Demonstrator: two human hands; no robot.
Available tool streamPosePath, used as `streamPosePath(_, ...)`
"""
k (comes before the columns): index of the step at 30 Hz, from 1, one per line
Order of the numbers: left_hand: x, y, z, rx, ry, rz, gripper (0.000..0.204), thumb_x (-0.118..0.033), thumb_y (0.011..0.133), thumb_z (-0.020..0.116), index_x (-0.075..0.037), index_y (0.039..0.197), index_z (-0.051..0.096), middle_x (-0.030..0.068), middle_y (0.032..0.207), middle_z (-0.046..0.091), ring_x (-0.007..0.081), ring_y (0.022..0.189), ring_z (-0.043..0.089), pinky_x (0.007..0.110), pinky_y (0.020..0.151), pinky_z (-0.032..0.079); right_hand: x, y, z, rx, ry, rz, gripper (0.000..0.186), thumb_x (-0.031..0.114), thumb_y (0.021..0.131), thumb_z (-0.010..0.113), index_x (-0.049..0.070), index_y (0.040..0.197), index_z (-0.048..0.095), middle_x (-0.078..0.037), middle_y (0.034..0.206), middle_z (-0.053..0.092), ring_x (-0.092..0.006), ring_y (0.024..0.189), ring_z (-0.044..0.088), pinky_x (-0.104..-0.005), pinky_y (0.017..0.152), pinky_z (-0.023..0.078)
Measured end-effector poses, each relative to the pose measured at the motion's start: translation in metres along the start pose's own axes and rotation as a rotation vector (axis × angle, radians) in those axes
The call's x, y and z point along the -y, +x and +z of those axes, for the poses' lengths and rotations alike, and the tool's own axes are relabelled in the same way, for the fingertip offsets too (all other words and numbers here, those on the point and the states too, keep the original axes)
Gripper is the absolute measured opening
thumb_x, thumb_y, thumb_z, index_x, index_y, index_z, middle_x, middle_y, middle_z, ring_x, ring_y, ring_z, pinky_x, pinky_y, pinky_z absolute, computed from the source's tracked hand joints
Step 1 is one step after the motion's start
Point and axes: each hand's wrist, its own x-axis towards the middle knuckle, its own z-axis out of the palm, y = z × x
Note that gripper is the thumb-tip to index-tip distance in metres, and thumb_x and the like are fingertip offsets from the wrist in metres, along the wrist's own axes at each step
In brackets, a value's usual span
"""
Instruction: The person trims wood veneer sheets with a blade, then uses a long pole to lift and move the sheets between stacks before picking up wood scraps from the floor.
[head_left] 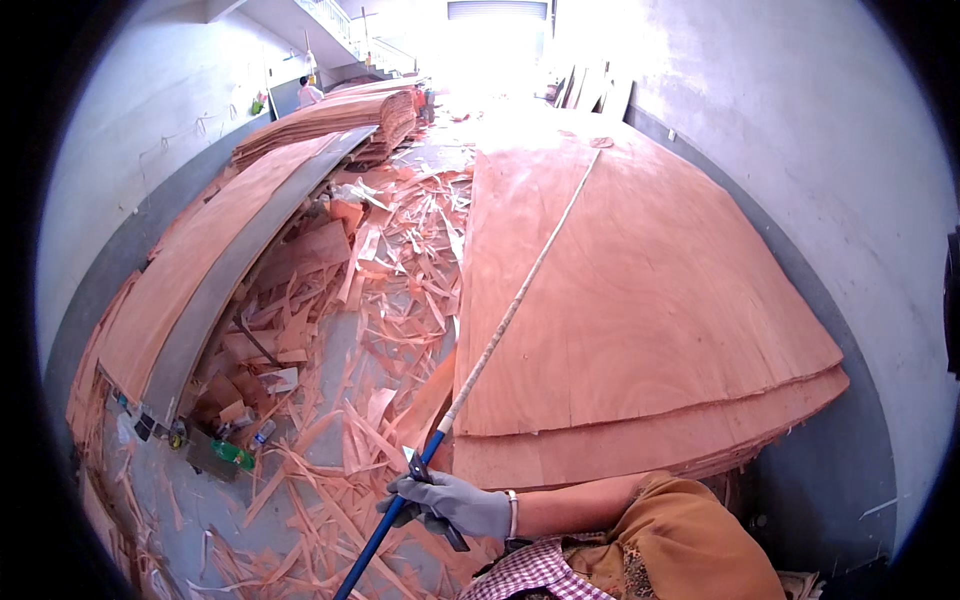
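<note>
From where I stand, the gloved right hand (455, 503) has its fingers curled round a long pole (487, 350), with a knife (418, 466) caught in the same grip. Its fingers look bent in firmly rather than spread, though their shaded undersides are hard to read. I can't make out a left hand, so I can't tell how it is held.

Doubling up like that probably saves putting either tool down. The knife lies across the pole with its pale blade pointing up and away, perhaps to keep the edge off the glove and forearm. The hold is low, on the blue section, I suppose so that the paler length can reach far across the pile of wood sheets (640, 300). Those sheets lie flat on one another, likely to stop such thin wood from buckling. Torn strips (410, 290) litter the aisle, as if simply dropped there; a second stack (215, 250) lines the far side, leaving a walkway between.

As for where things are, the pole runs right through the hand, its upper part slanting away over the pile, its blue end below; the pile itself is just beyond the forearm
</note>
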Motion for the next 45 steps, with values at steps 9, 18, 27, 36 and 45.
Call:
streamPosePath(9,-0.005,0.002,0.007,0.030,-0.023,0.019,0.017,-0.020,0.078,0.057,-0.009,0.087,0.066,0.0102,0.070,0.062,0.0252,0.061,0.059,0.034,0.060,0.047,0.044,0.003,-0.036,-0.059,0.064,-0.157,0.028,0.026,0.091,0.051,0.004,0.107,0.050,-0.011,0.104,0.062,-0.0158,0.084,0.063,-0.0207,0.042,0.037)
streamPosePath(18,-0.002,-0.010,0.023,0.074,-0.072,-0.015,0.017,-0.019,0.078,0.057,-0.008,0.089,0.066,0.0095,0.070,0.062,0.0238,0.062,0.059,0.033,0.059,0.047,0.083,0.011,-0.091,-0.164,-0.036,-0.176,0.024,0.023,0.090,0.050,0.005,0.105,0.054,-0.010,0.100,0.065,-0.0124,0.066,0.062,-0.0199,0.043,0.039)
streamPosePath(27,-0.015,-0.008,0.076,0.246,-0.220,-0.029,0.018,-0.019,0.079,0.058,-0.007,0.090,0.065,0.0089,0.071,0.062,0.0225,0.062,0.058,0.032,0.059,0.047,0.081,0.077,-0.101,-0.193,-0.303,-0.002,0.019,0.021,0.087,0.055,0.005,0.096,0.054,-0.010,0.086,0.066,-0.0161,0.070,0.063,-0.0217,0.045,0.042)
streamPosePath(36,0.012,-0.006,0.093,0.371,-0.311,-0.085,0.019,-0.018,0.079,0.058,-0.006,0.092,0.064,0.0082,0.072,0.061,0.0211,0.062,0.058,0.032,0.059,0.047,-0.096,0.162,-0.068,-0.088,-0.433,0.461,0.019,0.025,0.084,0.053,0.007,0.091,0.055,-0.006,0.081,0.066,-0.0120,0.060,0.060,-0.0249,0.039,0.037)
streamPosePath(45,0.080,0.044,0.100,0.478,-0.346,-0.072,0.019,-0.018,0.080,0.058,-0.005,0.093,0.064,0.0076,0.072,0.061,0.0198,0.063,0.058,0.031,0.059,0.047,-0.129,0.216,-0.009,-0.058,-0.517,0.514,0.021,0.029,0.087,0.053,0.008,0.092,0.051,-0.006,0.086,0.066,-0.0083,0.059,0.058,-0.0207,0.038,0.034)
